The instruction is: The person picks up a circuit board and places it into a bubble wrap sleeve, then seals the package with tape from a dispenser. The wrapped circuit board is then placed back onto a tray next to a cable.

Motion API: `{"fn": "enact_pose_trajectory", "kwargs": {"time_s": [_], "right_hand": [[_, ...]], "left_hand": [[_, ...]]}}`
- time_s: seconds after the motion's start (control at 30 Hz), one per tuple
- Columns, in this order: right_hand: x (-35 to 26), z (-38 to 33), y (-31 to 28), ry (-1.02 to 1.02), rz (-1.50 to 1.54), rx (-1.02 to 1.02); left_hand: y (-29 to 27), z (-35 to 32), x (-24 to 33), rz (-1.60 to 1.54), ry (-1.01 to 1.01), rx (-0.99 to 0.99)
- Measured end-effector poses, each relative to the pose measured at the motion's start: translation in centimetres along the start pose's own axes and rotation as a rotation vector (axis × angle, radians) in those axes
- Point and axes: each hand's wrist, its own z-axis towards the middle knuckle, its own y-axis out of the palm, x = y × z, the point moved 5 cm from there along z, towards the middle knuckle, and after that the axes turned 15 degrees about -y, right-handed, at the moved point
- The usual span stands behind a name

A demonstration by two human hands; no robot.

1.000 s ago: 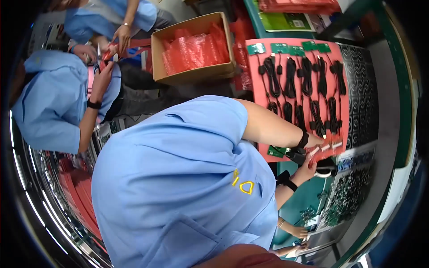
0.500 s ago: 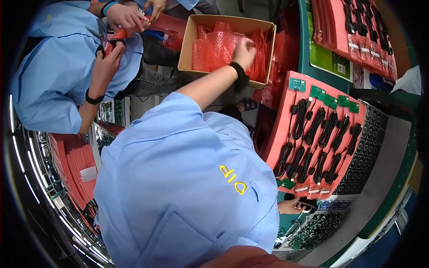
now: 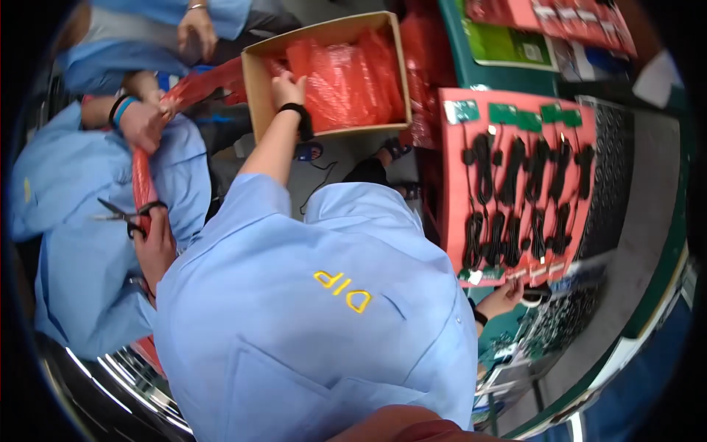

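My left hand [image 3: 289, 91], with a dark band at the wrist, is inside a cardboard box [image 3: 251, 92] near its left wall. Its thumb and forefinger are apart, and I see nothing held between them. Red bubble-wrap pouches [image 3: 335, 85] fill the box beside the hand. At the right, my right hand [image 3: 504, 297] is closed at the near edge of a pink foam sheet [image 3: 458, 214]; what its fingertips pinch is too small to make out. On that sheet lie coiled black cables [image 3: 513, 173] with green circuit boards [image 3: 529, 121].
On the left a co-worker holds scissors [image 3: 124, 214] and a red bubble-wrap strip [image 3: 141, 178]. Another person's hand [image 3: 197, 33] hangs beyond. A green table edge [image 3: 462, 62] runs behind the sheet, with more cable-laden pink sheets [image 3: 552, 18] at the far right.
My left hand has moved left across the box, from the pouches on the right to the left wall. My right hand has come up to the pink sheet's edge. The view has shifted.
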Motion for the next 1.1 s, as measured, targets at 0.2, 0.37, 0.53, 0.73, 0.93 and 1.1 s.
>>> {"fn": "enact_pose_trajectory", "kwargs": {"time_s": [0.2,0.37,0.53,0.73,0.93,1.1], "right_hand": [[5.3,0.2,5.1,0.147,0.195,-0.037],[4.2,1.3,5.4,0.055,0.011,-0.089],[6.1,1.7,5.7,-0.065,-0.220,-0.176],[7.5,3.6,4.8,-0.173,-0.083,-0.280],[-0.5,9.7,-0.5,0.200,0.556,-0.178],[0.2,8.8,-0.6,0.237,0.655,-0.212]], "left_hand": [[-6.9,-7.7,16.6,-0.794,0.547,-0.402],[-8.1,-23.6,28.9,-0.866,0.703,-0.995],[-5.2,-41.7,29.3,-0.488,0.509,-2.026],[-1.0,-54.1,19.4,0.415,1.037,-2.327],[6.1,-58.2,15.1,0.755,0.229,-2.191],[8.3,-58.9,17.6,0.432,-0.614,-2.389]]}}
